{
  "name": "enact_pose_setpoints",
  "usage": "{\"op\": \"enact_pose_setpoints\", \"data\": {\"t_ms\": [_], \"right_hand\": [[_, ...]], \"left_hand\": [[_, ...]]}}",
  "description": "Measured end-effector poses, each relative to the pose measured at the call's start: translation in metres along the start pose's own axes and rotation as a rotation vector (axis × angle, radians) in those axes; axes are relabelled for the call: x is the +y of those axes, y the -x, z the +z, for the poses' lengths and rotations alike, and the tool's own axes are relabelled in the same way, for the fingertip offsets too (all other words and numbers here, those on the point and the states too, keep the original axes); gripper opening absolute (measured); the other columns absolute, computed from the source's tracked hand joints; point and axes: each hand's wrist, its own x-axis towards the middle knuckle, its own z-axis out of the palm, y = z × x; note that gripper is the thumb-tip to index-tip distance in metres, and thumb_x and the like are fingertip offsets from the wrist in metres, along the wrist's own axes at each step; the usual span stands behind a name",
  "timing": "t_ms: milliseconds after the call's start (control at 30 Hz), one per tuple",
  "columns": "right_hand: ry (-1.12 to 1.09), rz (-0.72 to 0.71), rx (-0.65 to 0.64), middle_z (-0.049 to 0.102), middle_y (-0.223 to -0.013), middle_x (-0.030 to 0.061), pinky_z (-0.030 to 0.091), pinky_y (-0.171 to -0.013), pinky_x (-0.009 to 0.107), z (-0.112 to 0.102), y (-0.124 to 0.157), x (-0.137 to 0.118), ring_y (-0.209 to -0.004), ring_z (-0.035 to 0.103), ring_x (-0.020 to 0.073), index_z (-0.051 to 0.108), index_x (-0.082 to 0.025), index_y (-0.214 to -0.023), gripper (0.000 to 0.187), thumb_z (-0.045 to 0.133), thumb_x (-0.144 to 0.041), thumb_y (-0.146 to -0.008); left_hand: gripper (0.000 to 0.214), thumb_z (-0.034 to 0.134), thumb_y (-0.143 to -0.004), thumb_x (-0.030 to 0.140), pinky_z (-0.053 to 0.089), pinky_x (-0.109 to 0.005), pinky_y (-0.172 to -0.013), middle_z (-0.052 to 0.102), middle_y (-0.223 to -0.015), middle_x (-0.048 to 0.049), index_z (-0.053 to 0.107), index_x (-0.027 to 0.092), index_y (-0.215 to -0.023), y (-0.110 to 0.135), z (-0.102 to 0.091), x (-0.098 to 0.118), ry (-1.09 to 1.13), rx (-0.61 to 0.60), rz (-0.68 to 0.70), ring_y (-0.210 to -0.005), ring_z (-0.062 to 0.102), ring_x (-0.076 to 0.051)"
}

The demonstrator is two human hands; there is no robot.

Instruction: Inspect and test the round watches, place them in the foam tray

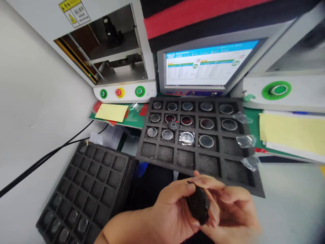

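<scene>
The dark round part [198, 206] sits on edge between the two hands, close in front of the person, its broad face turned toward the left palm. The left hand [170, 205] is half closed around it, thumb pressed at the upper rim; the right hand [232, 206] has its fingers bent in against the opposite edge, though how firmly I cannot tell. It looks light and stiff to me, smooth enough to slip, and its faces probably mark easily, so I'd hold it by the rim.

Straight out at twelve o'clock lies the foam tray [185, 159], discs in many of its compartments, one in crinkled clear film [187, 138]. At eleven, a small black disc [173, 125] lies across the dividers rather than down in a compartment, which could snag a passing hand. Strips of clear tape [246, 141] stick up along the tray's edge at one to two o'clock. Another foam tray [95, 184] slants at nine. The screen [208, 67] stands beyond at twelve, the press machine [122, 89] at eleven, and yellow paper [291, 132] at two.
</scene>
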Motion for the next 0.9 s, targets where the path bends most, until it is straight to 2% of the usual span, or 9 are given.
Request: {"op": "enact_pose_setpoints", "data": {"t_ms": [200,300,533,667,767,800,867,900], "right_hand": [[-0.01,-0.016,-0.033,0.073,-0.092,0.0044,0.06,-0.09,0.039,0.033,-0.031,-0.001,-0.087,0.072,0.0192,0.053,-0.024,-0.092,0.036,0.084,-0.03,-0.074],[-0.004,-0.024,-0.053,0.073,-0.094,0.005,0.059,-0.092,0.038,0.05,-0.044,0.003,-0.091,0.071,0.0178,0.055,-0.023,-0.095,0.037,0.084,-0.024,-0.073],[-0.096,0.038,-0.279,0.07,-0.101,0.0061,0.053,-0.099,0.041,0.09,-0.071,0.014,-0.097,0.069,0.0178,0.053,-0.024,-0.099,0.039,0.083,-0.025,-0.075],[-0.173,-0.009,-0.376,0.069,-0.104,0.0061,0.048,-0.104,0.047,0.106,-0.078,0.019,-0.096,0.069,0.0175,0.05,-0.025,-0.102,0.038,0.079,-0.021,-0.078],[-0.18,-0.075,-0.409,0.069,-0.106,0.0063,0.048,-0.104,0.046,0.107,-0.08,0.02,-0.101,0.068,0.0182,0.05,-0.025,-0.103,0.037,0.077,-0.018,-0.079],[-0.167,-0.095,-0.4,0.069,-0.107,0.0066,0.049,-0.103,0.046,0.103,-0.081,0.019,-0.104,0.067,0.0187,0.05,-0.025,-0.103,0.037,0.077,-0.016,-0.079],[-0.133,-0.114,-0.334,0.069,-0.109,0.0066,0.053,-0.099,0.04,0.089,-0.083,0.015,-0.107,0.066,0.0188,0.051,-0.024,-0.102,0.037,0.076,-0.01,-0.078],[-0.115,-0.119,-0.275,0.069,-0.11,0.0061,0.055,-0.096,0.035,0.078,-0.084,0.013,-0.109,0.066,0.0182,0.051,-0.024,-0.101,0.038,0.075,-0.007,-0.077]], "left_hand": [[0.036,0.072,-0.075,0.041,0.033,-0.014,-0.046,0.058,-0.057,-0.0029,0.067,0.007,-0.069,0.0,0.014,0.04,0.057,-0.06,0.042,-0.051,0.054,-0.007],[0.032,0.072,-0.076,0.037,0.038,-0.013,-0.048,0.057,-0.056,-0.0024,0.066,0.007,-0.068,0.003,0.016,0.061,0.106,-0.049,0.035,-0.05,0.053,-0.006],[0.021,0.079,-0.071,0.026,0.035,-0.01,-0.045,0.056,-0.055,0.0006,0.068,0.008,-0.072,0.02,0.017,0.106,0.242,0.061,0.114,-0.051,0.051,-0.005],[0.018,0.077,-0.074,0.024,0.035,-0.012,-0.047,0.056,-0.054,0.0,0.07,0.008,-0.072,0.034,0.025,0.116,0.205,0.076,0.203,-0.05,0.05,-0.006],[0.018,0.075,-0.078,0.025,0.034,-0.012,-0.049,0.057,-0.054,0.0003,0.07,0.009,-0.072,0.036,0.025,0.113,0.131,0.089,0.247,-0.05,0.049,-0.005],[0.023,0.072,-0.08,0.032,0.036,-0.013,-0.05,0.057,-0.055,-0.0004,0.07,0.009,-0.074,0.032,0.023,0.112,0.065,0.076,0.247,-0.051,0.051,-0.006],[0.046,0.059,-0.086,0.053,0.043,-0.019,-0.057,0.064,-0.065,-0.0054,0.071,0.009,-0.085,0.018,0.014,0.112,-0.186,0.035,0.225,-0.059,0.058,-0.011],[0.056,0.049,-0.089,0.061,0.048,-0.024,-0.063,0.068,-0.075,-0.0093,0.07,0.009,-0.096,0.008,0.009,0.115,-0.395,0.025,0.234,-0.066,0.062,-0.015]]}}
